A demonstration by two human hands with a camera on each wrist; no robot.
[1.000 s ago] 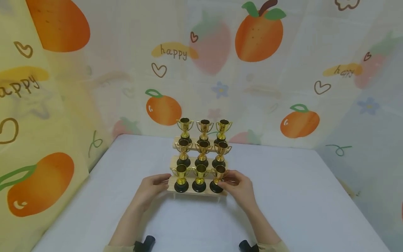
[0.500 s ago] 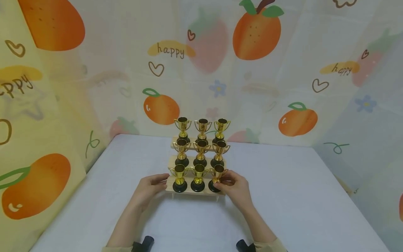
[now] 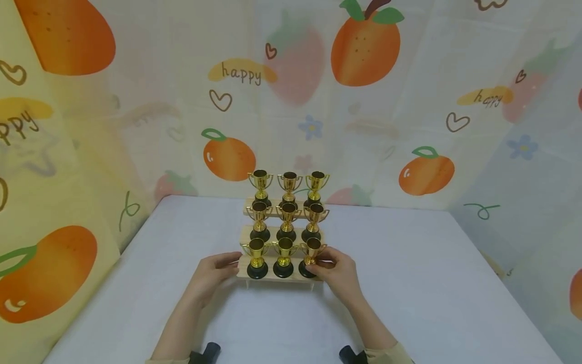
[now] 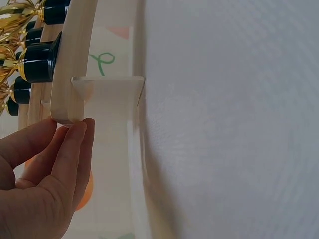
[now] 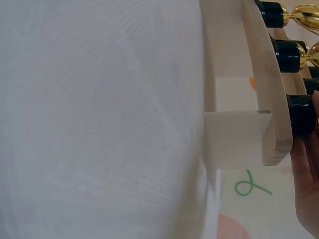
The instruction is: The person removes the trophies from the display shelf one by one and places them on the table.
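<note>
A tiered wooden display stand [image 3: 243,264] holds several small gold trophies on black bases, in three rows of three. At the left end of its front board [image 4: 75,45], my left hand [image 3: 206,280] pinches the wood, thumb on one face and fingers on the other in the left wrist view. My right hand [image 3: 340,275] grips the front-right trophy [image 3: 312,246] low down between thumb and fingers. That trophy stands upright on the board, its black base [image 5: 300,114] showing in the right wrist view, where most of the right hand is cut off.
The stand is on a white-covered table [image 3: 409,283], set back from the near edge. Behind it hangs a fruit-print cloth [image 3: 182,65], which also lines both sides. Clear or white upright supports [image 5: 234,139] carry the boards.
The head view has swung slightly to the right, so everything appears a little further left. Both hands, the stand and the trophies keep their places relative to each other.
</note>
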